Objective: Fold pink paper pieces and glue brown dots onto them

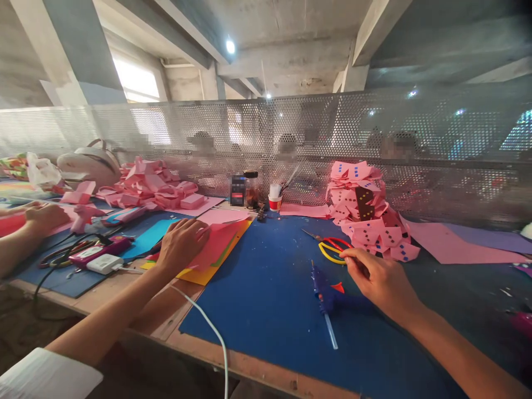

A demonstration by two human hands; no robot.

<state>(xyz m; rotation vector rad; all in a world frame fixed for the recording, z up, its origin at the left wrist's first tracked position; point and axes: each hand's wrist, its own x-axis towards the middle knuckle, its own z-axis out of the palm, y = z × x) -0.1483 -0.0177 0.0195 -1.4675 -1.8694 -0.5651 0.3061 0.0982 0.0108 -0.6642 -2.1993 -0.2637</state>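
Observation:
My left hand (pixel 183 241) is at the left side of a stack of coloured paper, its fingers closed at the edge of a pink sheet (pixel 218 238); the fingertips are partly hidden. Yellow sheets (pixel 233 246) and a green edge show beneath. With thumb and fingers, my right hand (pixel 380 280) pinches the handle of a pair of scissors (pixel 334 249) with red and yellow grips, its blades pointing away to the left. Below it lies a blue glue gun (pixel 320 288), a clear glue stick poking out of its rear. A small orange-red scrap touches the gun.
Folded pink paper pieces with dots form a pile (pixel 361 216) before the perforated metal screen (pixel 299 133). More pink pieces (pixel 145 185) are heaped at left. Nearby stand a jar (pixel 251 191) and red-white cup (pixel 275 202). A power strip (pixel 100 252), cables and another person's hand (pixel 44 216) occupy the left.

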